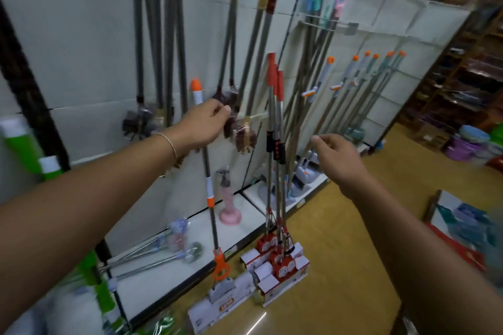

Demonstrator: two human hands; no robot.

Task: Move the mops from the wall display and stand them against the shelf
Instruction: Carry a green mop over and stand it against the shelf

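My left hand (203, 124) is closed around the upper handle of an orange-and-white flat mop (211, 200). The mop stands upright, and its boxed head (217, 303) rests on the floor against the low shelf (190, 247). Just right of it, a bunch of red-handled mops (275, 144) stands on the floor on red-and-white packaged heads (277, 264). My right hand (340, 156) hovers to the right of the red mops, fingers loosely apart, holding nothing. More mops with orange caps (353, 81) lean on the white wall display (408, 35) further right.
Long brushes (239, 62) hang on the wall panel behind my left hand. A pink plunger (228, 204) and several small brushes (152, 250) lie on the low shelf. Coloured basins (471, 144) and a red-edged box (457, 228) sit on the yellow floor at right.
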